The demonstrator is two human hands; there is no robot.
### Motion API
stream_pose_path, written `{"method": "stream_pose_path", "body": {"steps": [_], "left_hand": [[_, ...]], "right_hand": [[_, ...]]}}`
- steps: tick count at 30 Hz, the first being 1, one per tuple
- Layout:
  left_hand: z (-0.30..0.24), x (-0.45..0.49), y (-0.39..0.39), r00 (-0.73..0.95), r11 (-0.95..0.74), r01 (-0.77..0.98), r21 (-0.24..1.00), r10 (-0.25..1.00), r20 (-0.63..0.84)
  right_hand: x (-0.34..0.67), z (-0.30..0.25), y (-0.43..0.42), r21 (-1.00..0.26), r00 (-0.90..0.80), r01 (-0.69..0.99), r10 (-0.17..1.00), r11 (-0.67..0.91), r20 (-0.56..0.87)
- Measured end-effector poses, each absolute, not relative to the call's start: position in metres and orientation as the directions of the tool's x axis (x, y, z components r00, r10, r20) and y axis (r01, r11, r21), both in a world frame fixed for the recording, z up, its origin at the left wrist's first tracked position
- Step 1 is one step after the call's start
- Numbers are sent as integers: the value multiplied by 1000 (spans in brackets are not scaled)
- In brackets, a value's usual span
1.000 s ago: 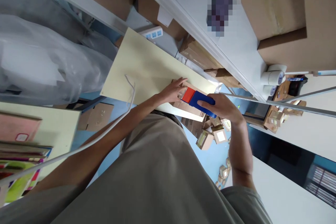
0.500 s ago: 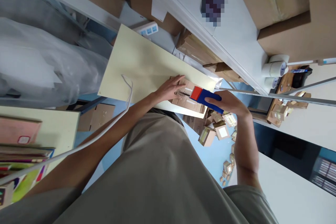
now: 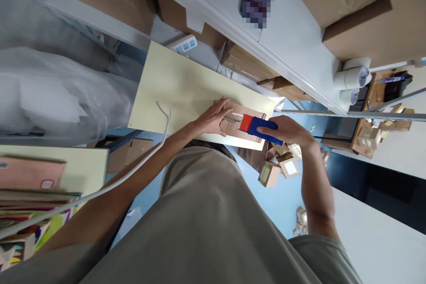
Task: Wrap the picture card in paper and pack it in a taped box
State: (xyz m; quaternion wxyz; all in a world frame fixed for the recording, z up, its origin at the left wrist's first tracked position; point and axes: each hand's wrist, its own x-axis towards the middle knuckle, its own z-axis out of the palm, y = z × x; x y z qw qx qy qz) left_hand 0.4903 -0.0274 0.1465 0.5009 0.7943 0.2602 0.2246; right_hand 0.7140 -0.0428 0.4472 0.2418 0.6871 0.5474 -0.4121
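A brown cardboard piece (image 3: 253,134), perhaps a small flat box, lies on the right part of a pale yellow tabletop (image 3: 173,80). My left hand (image 3: 213,117) rests at its left end with the fingers spread. In my right hand (image 3: 291,131) is a blocky blue-and-red hand tool (image 3: 262,128); its exact kind is unclear. The tool's red end hangs over or touches the cardboard, beside a white strip and dark printed marks. My right fingers wrap around the blue part.
A white cable (image 3: 140,171) runs past my left arm onto the tabletop. Behind stand a power strip (image 3: 186,44) and a shelf (image 3: 213,13) with cartons and tape rolls (image 3: 353,77). Small boxes (image 3: 269,174) lie on the floor at right. Plastic-wrapped goods (image 3: 66,97) sit at left.
My left hand has shifted slightly left and down on the cardboard, its fingers more spread. The tool stays near the same spot, with more white strip showing at its red end. The view has shifted slightly.
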Motion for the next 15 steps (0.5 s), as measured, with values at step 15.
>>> {"method": "stream_pose_path", "body": {"steps": [15], "left_hand": [[160,484,-28,753,-345,260,902,657,34]], "right_hand": [[744,429,-47,-143,-26,975,555,-169,-831]]}}
